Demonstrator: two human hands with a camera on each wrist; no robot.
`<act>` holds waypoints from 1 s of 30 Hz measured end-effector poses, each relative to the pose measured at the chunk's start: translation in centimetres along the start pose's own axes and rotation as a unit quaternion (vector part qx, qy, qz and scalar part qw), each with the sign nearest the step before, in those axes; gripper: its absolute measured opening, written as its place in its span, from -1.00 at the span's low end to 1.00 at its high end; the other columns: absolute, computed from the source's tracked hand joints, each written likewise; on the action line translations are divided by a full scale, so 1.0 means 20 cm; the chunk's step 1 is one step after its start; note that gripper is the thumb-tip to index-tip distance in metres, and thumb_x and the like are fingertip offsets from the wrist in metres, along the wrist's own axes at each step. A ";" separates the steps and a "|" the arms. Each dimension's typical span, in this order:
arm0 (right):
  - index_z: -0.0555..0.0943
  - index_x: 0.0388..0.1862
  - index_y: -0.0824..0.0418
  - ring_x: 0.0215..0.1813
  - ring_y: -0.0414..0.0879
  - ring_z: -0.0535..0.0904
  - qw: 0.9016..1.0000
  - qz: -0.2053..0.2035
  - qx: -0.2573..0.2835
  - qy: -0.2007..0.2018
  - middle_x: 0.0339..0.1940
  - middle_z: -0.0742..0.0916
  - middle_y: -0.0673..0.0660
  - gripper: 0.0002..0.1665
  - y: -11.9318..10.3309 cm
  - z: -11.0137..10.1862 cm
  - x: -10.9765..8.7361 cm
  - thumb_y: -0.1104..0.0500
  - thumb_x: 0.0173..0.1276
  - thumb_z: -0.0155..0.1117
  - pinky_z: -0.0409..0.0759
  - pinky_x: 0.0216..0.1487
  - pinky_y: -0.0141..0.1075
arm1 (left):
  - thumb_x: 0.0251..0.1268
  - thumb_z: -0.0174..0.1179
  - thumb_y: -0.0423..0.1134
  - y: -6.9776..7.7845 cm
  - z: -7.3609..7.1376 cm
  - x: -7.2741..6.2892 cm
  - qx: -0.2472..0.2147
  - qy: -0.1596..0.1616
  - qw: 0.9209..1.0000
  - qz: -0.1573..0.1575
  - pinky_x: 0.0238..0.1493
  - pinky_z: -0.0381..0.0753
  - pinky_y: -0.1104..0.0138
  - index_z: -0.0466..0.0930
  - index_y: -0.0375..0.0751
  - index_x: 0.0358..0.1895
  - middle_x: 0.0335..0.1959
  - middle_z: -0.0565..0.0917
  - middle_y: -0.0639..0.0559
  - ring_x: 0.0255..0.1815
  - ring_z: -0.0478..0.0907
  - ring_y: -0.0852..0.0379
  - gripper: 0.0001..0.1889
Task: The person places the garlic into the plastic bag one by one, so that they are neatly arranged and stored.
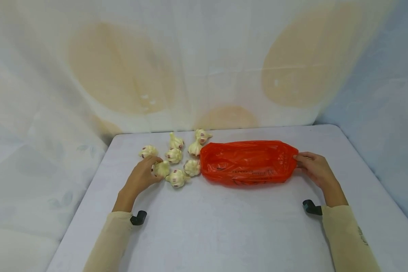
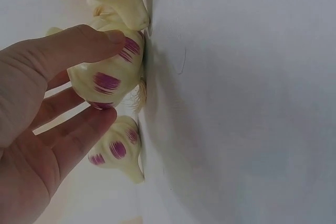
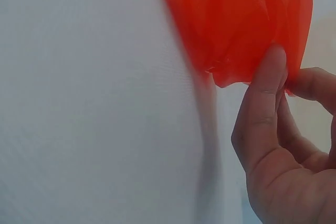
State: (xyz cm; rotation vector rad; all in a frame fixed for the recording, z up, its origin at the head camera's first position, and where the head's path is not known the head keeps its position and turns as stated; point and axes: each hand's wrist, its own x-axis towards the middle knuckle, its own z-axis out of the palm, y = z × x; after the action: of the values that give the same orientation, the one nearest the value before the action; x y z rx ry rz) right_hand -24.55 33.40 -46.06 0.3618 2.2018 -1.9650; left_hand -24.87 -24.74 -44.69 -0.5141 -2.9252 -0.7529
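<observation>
Print (image 1: 262,172) on red bag (image 1: 246,158), unreadable

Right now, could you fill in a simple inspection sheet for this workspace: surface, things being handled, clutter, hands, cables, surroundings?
Surface: smooth pale table.
Job's things: eight visible garlic bulbs, counting the held one; a red plastic bag to their right.
Clutter: nothing seen.
Hands: left hand grips one bulb; right hand pinches the bag's right end.
Cables: nothing seen.
Surroundings: pale cloth with tan patches behind the table.

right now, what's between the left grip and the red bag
The held garlic, then loose garlic nearer the bag; the head view shows this.
</observation>
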 end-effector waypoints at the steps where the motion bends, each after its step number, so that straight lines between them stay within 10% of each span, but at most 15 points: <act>1: 0.42 0.16 0.33 -0.25 -0.25 0.66 1.000 0.002 0.004 -0.001 -0.29 0.69 -0.14 -0.45 0.00 0.00 0.00 -0.02 0.39 0.27 0.65 -0.17 -0.37 | -0.07 0.53 -0.31 0.00 0.00 0.00 -0.001 0.001 1.000 0.002 -0.06 0.50 0.07 0.53 -0.20 0.10 0.07 0.54 -0.08 -0.11 0.50 -0.06 -0.43; 30: 0.42 0.15 0.29 -0.25 -0.26 0.66 1.000 -0.002 -0.010 0.006 -0.29 0.69 -0.19 -0.43 0.00 0.00 0.00 -0.08 0.37 0.27 0.65 -0.17 -0.37 | -0.07 0.49 -0.30 -0.01 0.03 0.03 -0.012 -0.004 1.000 0.015 0.10 0.44 -0.03 0.53 -0.22 0.16 0.10 0.47 -0.09 0.08 0.44 -0.14 -0.39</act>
State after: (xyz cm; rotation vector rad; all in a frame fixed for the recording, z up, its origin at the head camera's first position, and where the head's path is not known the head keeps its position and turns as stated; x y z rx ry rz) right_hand -24.60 33.34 -46.16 0.3676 2.2310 -1.9462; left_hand -25.44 -24.51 -45.30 -0.5630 -2.9117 -0.7844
